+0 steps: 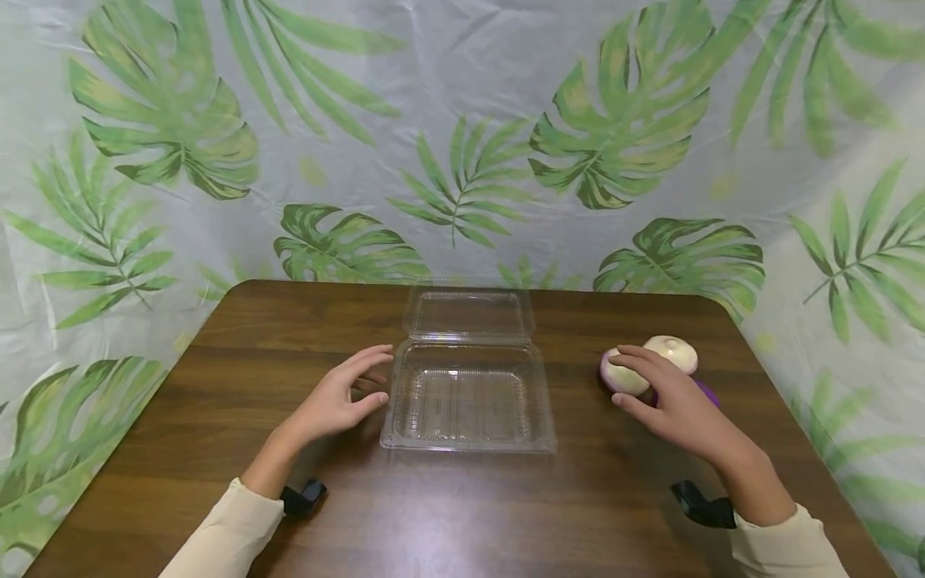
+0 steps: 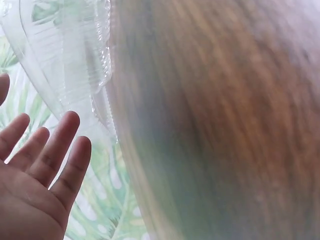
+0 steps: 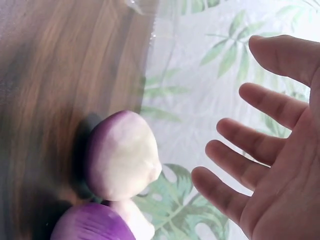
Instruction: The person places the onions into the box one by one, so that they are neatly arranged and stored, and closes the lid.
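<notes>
The left hand (image 1: 340,397) lies low over the brown wooden table (image 1: 217,417), fingers relaxed and slightly spread, holding nothing. Its fingertips reach toward the near left corner of the clear plastic clamshell box (image 1: 468,401), which sits just to the right of that hand; from the head view the thumb seems to stop just short of the box rim, though contact cannot be ruled out. In the left wrist view the same open palm (image 2: 35,185) shows with straight fingers, and the ribbed clear wall of the box (image 2: 70,60) stands just beyond the fingertips. The box is open, its lid folded back flat on the table on the far side, away from both hands.

To the right of the box, and well apart from it, the right hand (image 1: 675,401) hovers over two turnips, fingers extended and loosely spread. The nearer turnip (image 1: 623,377), white with a purple base, lies right under the fingertips; the head view suggests that they touch it. The right wrist view shows the open hand (image 3: 270,165) with a gap between its fingers and that turnip (image 3: 122,155). The second turnip (image 1: 672,352) lies just beyond the first, touching or nearly touching it.
</notes>
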A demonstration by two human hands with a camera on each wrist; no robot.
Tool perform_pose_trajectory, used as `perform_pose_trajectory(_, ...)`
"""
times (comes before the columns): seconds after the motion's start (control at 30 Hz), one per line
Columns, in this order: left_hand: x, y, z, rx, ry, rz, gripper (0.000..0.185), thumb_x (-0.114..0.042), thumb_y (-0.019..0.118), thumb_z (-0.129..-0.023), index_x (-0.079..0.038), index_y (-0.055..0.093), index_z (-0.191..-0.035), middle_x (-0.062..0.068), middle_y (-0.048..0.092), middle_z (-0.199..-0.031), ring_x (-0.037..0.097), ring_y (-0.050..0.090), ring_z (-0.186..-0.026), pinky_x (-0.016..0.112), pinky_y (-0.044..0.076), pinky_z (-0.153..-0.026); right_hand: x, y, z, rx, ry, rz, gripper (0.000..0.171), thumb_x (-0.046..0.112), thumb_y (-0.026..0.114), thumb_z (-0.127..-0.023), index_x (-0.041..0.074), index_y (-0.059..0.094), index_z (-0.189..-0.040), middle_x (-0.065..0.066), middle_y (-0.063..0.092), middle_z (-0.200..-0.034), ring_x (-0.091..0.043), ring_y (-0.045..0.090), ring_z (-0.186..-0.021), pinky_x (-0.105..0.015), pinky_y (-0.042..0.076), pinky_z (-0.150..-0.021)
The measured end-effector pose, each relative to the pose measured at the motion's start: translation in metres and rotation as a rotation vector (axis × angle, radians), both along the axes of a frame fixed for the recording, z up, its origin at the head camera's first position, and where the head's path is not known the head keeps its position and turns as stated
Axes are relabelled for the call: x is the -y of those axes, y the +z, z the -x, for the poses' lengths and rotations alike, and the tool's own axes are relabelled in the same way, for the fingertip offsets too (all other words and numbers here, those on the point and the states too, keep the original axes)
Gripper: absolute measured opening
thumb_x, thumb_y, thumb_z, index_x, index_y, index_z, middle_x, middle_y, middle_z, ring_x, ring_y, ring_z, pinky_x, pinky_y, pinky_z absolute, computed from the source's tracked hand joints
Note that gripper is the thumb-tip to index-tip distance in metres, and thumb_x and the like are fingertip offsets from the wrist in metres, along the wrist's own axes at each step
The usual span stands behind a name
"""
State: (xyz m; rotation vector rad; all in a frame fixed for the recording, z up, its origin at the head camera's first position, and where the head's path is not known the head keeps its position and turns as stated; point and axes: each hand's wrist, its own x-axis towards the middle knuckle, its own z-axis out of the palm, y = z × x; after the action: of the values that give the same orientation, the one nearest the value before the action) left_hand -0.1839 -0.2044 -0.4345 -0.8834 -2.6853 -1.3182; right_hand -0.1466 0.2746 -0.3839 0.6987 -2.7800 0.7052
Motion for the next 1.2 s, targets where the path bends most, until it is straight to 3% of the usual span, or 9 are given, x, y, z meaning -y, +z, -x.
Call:
perform_pose_trajectory(0.23, -0.001, 0.001, 0.0, 0.025, -0.016, 0.022, 0.052, -0.007, 0.069, -0.09, -0.007, 0.055, -0.14, 0.009, 0.042, -0.157, 0.028, 0.066, -0.114, 0.044, 0.06, -0.09, -0.002, 0.004, 0.005, -0.006, 0.018, -0.008, 0.046, 0.017, 0.073, -0.089, 0.003, 0.059, -0.13, -0.025, 0.053, -0.139, -0.047, 0.051, -0.126, -0.064, 0.049, -0.093)
perform_pose_trajectory(0.5, -0.004, -0.002, 0.003, 0.044, -0.03, 0.019, 0.048, -0.008, 0.07, -0.09, -0.002, 0.059, -0.135, 0.014, 0.045, -0.154, 0.029, 0.068, -0.11, 0.039, 0.061, -0.089, -0.017, 0.012, 0.008, -0.043, 0.024, -0.025, 0.049, 0.012, 0.078, -0.083, 0.002, 0.06, -0.128, -0.025, 0.052, -0.139, -0.048, 0.047, -0.127, -0.066, 0.044, -0.094)
perform_pose_trajectory(0.73, -0.007, 0.0, 0.006, 0.091, -0.039, 0.026, 0.055, -0.007, 0.071, -0.089, -0.003, 0.054, -0.141, 0.014, 0.045, -0.155, 0.028, 0.068, -0.111, 0.038, 0.061, -0.092, -0.041, 0.018, 0.003, -0.022, -0.016, -0.018, 0.051, 0.016, 0.078, -0.084, 0.002, 0.059, -0.13, -0.028, 0.049, -0.142, -0.054, 0.045, -0.126, -0.071, 0.041, -0.093)
perform_pose_trajectory(0.97, -0.008, -0.004, 0.009, 0.103, -0.055, -0.022, 0.057, -0.002, 0.07, -0.089, 0.0, 0.051, -0.143, 0.019, 0.046, -0.153, 0.031, 0.069, -0.109, 0.039, 0.061, -0.093, -0.057, 0.012, -0.002, -0.042, -0.032, -0.024, 0.051, 0.019, 0.075, -0.087, 0.0, 0.058, -0.13, -0.029, 0.048, -0.141, -0.055, 0.044, -0.124, -0.068, 0.04, -0.092)
perform_pose_trajectory(1.17, -0.012, -0.004, 0.008, 0.11, -0.037, -0.011, 0.057, -0.001, 0.068, -0.089, 0.0, 0.05, -0.144, 0.017, 0.045, -0.153, 0.026, 0.071, -0.102, 0.027, 0.062, -0.087, -0.07, 0.006, -0.003, -0.071, -0.068, -0.05, 0.052, 0.018, 0.078, -0.084, 0.001, 0.058, -0.13, -0.028, 0.049, -0.14, -0.052, 0.047, -0.124, -0.062, 0.041, -0.092)
perform_pose_trajectory(1.2, -0.013, -0.004, 0.008, 0.115, -0.036, -0.012, 0.057, -0.001, 0.068, -0.09, 0.0, 0.05, -0.144, 0.017, 0.045, -0.153, 0.025, 0.071, -0.102, 0.025, 0.062, -0.087, -0.072, 0.005, -0.003, -0.079, -0.075, -0.053, 0.052, 0.018, 0.078, -0.084, 0.002, 0.058, -0.13, -0.027, 0.05, -0.14, -0.051, 0.047, -0.123, -0.056, 0.042, -0.098)
